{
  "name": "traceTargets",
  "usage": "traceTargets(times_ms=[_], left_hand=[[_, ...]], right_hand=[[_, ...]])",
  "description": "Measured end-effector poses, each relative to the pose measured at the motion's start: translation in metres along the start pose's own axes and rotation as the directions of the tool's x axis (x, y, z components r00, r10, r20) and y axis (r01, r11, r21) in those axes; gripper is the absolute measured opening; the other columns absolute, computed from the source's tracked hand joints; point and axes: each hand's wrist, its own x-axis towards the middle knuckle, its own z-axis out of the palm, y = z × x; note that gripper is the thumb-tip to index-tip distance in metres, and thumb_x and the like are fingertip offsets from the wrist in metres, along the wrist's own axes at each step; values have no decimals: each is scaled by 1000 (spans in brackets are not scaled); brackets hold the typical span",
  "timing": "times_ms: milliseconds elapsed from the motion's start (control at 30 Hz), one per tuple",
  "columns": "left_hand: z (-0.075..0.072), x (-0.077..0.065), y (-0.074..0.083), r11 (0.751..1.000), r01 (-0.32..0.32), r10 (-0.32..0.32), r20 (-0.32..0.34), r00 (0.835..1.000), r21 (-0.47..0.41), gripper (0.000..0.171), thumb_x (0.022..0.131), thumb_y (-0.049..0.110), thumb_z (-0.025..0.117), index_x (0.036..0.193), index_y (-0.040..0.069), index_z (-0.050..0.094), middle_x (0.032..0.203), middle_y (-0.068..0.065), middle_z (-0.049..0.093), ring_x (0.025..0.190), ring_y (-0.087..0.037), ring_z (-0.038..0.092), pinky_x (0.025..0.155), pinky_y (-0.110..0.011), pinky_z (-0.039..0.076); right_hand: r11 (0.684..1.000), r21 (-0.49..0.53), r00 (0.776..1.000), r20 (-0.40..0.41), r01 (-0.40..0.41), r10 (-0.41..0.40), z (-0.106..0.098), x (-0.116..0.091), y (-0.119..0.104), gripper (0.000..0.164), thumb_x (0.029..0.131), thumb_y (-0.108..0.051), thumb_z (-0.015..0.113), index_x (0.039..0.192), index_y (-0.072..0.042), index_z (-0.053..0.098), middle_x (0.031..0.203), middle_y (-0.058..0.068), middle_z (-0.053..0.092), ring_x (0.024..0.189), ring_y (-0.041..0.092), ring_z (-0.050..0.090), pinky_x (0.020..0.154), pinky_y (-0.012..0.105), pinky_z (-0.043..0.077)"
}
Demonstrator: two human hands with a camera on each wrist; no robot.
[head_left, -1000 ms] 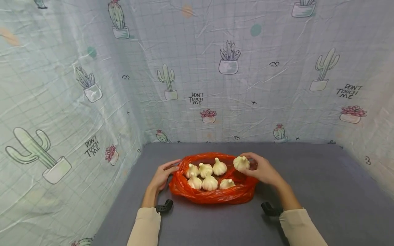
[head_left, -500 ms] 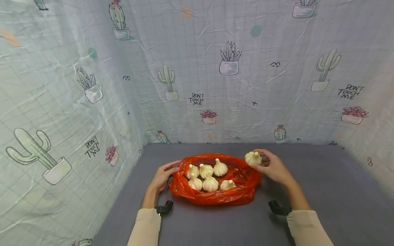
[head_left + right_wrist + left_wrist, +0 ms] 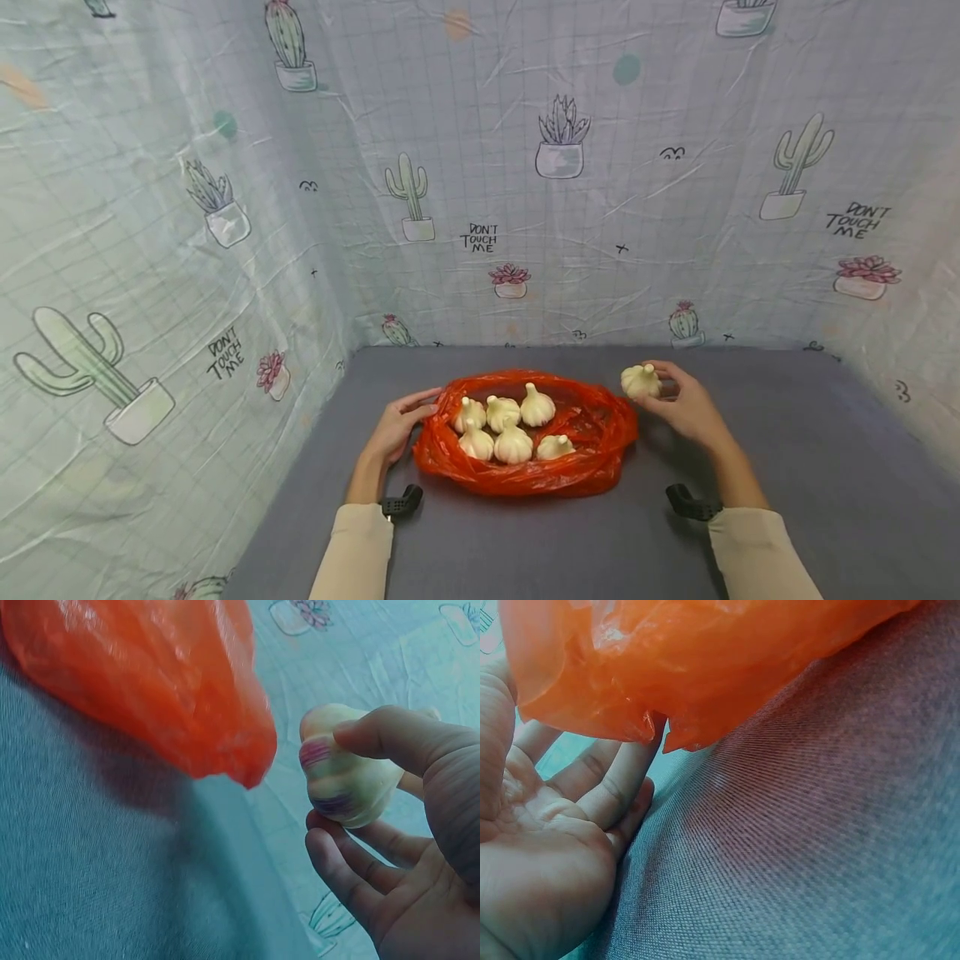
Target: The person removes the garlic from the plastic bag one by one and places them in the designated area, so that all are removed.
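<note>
An orange-red plastic bag (image 3: 517, 483), its mouth spread wide, lies on the table. Several garlic bulbs (image 3: 513, 446) sit inside it, mostly toward its left and middle. My left hand (image 3: 392, 432) rests against the bag's left end, fingers fairly straight and spread; in the left wrist view the bag (image 3: 682, 667) covers some fingertips. Just off the bag's right end, my right hand (image 3: 690, 408) holds one garlic bulb (image 3: 641, 381) between thumb and fingers. Pink and purple streaks mark that bulb in the right wrist view, where the bag hangs to its left.
The grey table (image 3: 510, 550) runs back to a cactus-print curtain (image 3: 615, 250), which also covers the left side. Each wrist wears a black camera mount, seen at the left wrist (image 3: 402, 502) and right wrist (image 3: 693, 504).
My right hand has carried the garlic bulb from over the bag's right part out past its right rim. The left hand and the bulbs in the bag have stayed in place.
</note>
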Motion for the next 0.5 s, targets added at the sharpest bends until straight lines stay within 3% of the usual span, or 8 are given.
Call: traceTargets(times_ms=[233,500], left_hand=[[-1,2,0,1000,-1,1,6,1000,0,46,98,9,68,142,0,59,128,-11,71,105,-9,69,90,-26,56],[-2,-1,-1,1000,11,-10,3,1000,-11,46,97,10,69,141,3,61,126,-9,72,110,-12,69,92,-28,57]], right_hand=[[1000,-23,1000,-22,-20,19,-4,-1,14,65,96,-33,73,147,-2,48,142,34,52,117,50,62,86,52,57],[998,-12,998,-32,-63,63,-3,-6,30,65,96,-30,73,146,3,47,141,36,52,116,50,62,80,35,55]])
